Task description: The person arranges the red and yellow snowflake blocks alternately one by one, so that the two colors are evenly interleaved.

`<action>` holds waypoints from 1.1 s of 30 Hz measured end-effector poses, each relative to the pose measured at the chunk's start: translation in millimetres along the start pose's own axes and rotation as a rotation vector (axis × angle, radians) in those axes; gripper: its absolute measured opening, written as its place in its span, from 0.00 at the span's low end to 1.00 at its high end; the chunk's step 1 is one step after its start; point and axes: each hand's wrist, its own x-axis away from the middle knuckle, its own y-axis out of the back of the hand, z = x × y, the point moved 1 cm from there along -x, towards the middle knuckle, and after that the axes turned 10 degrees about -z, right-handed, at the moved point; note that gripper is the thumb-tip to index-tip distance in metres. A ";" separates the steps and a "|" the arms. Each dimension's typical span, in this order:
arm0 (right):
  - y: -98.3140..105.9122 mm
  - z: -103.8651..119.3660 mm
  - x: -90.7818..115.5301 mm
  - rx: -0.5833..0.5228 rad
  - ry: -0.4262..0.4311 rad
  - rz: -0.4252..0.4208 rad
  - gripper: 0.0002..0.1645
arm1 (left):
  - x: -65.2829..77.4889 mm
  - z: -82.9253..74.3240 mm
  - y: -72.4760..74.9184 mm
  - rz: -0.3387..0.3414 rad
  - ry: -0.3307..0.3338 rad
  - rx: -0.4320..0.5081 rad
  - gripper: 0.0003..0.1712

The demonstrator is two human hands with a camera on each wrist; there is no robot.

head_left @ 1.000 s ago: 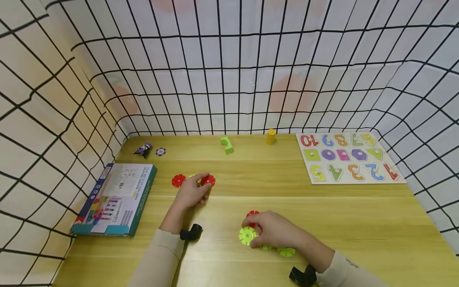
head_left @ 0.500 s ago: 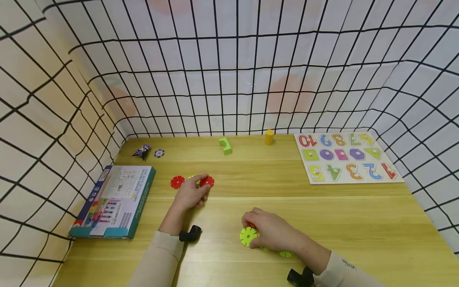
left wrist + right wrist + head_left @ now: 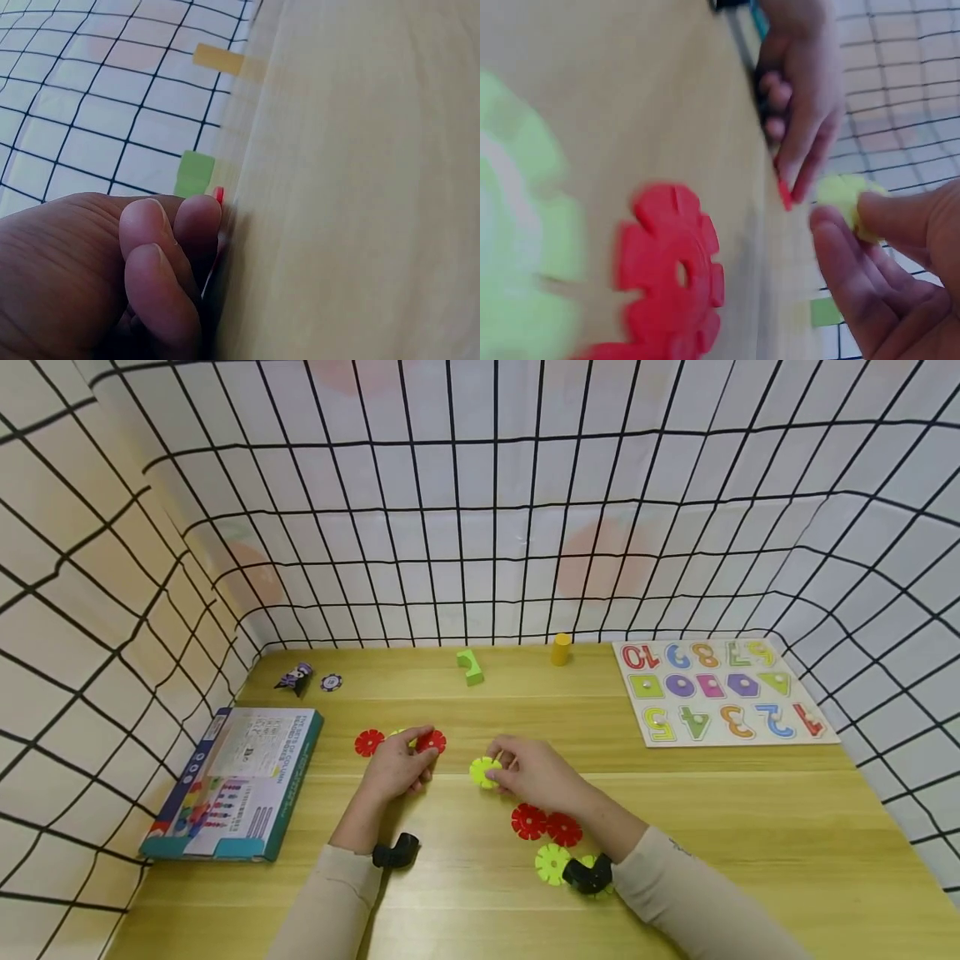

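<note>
My right hand [image 3: 536, 770] pinches a yellow notched plastic disc [image 3: 482, 773] between thumb and fingers, to the right of my left hand [image 3: 397, 768]. The left thumb and forefinger pinch a red notched disc [image 3: 436, 741] at the right end of a short row. A yellow disc [image 3: 399, 732] in that row is mostly covered by the left hand, and another red disc [image 3: 369, 742] lies at its left end. Below the right forearm lie two red discs [image 3: 528, 822] and a yellow-green disc [image 3: 552, 864]; the right wrist camera partly hides one more.
A boxed toy set [image 3: 236, 781] lies at the left. Along the back are a small purple-black figure [image 3: 296, 677], a round chip [image 3: 331, 682], a green block [image 3: 470, 667] and a yellow cylinder [image 3: 561, 649]. A number puzzle board [image 3: 723, 693] sits at the right; black-grid cloth walls surround the table.
My right hand has picked up a yellow disc from the near group and carried it forward and left towards the row. The left hand stays at the red disc.
</note>
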 end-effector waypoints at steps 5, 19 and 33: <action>-10.9 -1.7 -43.1 0.067 -0.062 -0.060 0.14 | -1.6 1.1 -0.6 0.003 -0.001 0.005 0.27; -25.9 -4.6 -85.4 0.175 -0.136 0.080 0.15 | -0.6 0.7 0.1 0.002 0.005 0.009 0.26; -28.7 -9.7 -92.8 0.196 -0.154 0.114 0.18 | -0.6 0.7 0.0 0.001 0.019 -0.009 0.26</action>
